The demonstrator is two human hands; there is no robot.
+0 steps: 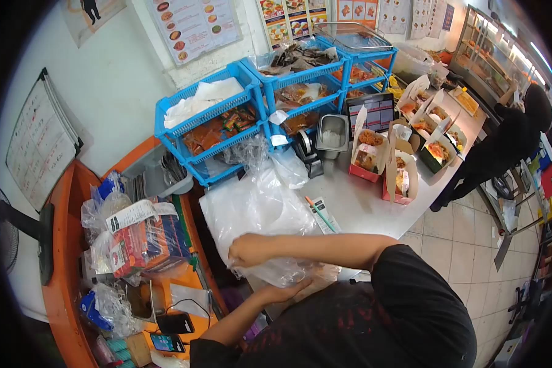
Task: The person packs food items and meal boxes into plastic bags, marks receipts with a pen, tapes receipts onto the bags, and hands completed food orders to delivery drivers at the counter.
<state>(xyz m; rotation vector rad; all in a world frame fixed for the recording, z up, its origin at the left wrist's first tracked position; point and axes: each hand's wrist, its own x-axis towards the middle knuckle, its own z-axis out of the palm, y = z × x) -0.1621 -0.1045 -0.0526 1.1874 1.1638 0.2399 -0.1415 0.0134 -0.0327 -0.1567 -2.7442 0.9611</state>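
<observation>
My right hand [249, 250] is closed in a fist over a clear plastic bag [279, 272], gripping its upper part. Beneath the bag, my left hand [285, 291] reaches in from below with its fingers against the plastic. The bag is thin and crumpled, and I cannot make out anything inside it. A stack of clear plastic bags [251, 205] lies flat on the metal table [374, 218] just beyond my hands. A receipt [322, 216] with a green pen [318, 213] lies to the right of the stack.
Blue crates [211, 144] of packets stand at the back. Open food boxes [368, 153] fill the table's right side, near a tablet [371, 114] and metal container [332, 136]. Left, a lower orange counter holds bagged boxes [144, 242] and phones [167, 342]. A person [503, 144] stands right.
</observation>
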